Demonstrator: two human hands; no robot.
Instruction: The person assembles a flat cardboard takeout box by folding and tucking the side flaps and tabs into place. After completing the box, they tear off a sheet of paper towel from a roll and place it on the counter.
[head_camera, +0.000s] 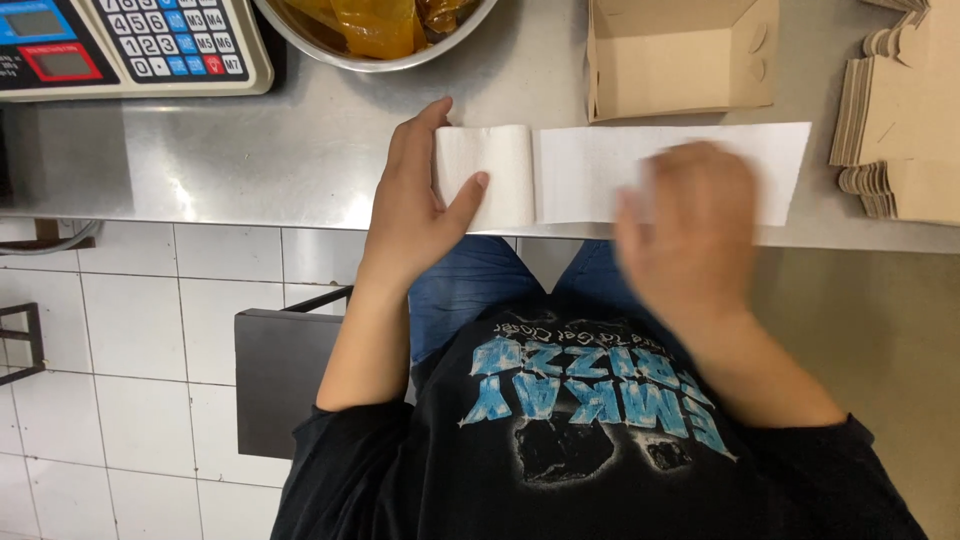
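A roll of white paper (490, 175) lies at the near edge of a steel counter (250, 150), with a long sheet (590, 170) pulled out flat to the right. My left hand (415, 200) grips the roll, thumb across its front. My right hand (690, 220) is blurred with motion and lies flat on the pulled-out sheet, fingers spread.
An open brown cardboard box (680, 55) stands behind the sheet. Stacks of flat brown box blanks (895, 120) lie at the right. A weighing scale with a keypad (130, 45) sits at the back left beside a metal bowl (380, 35) of orange-brown food. Below, a white tiled floor.
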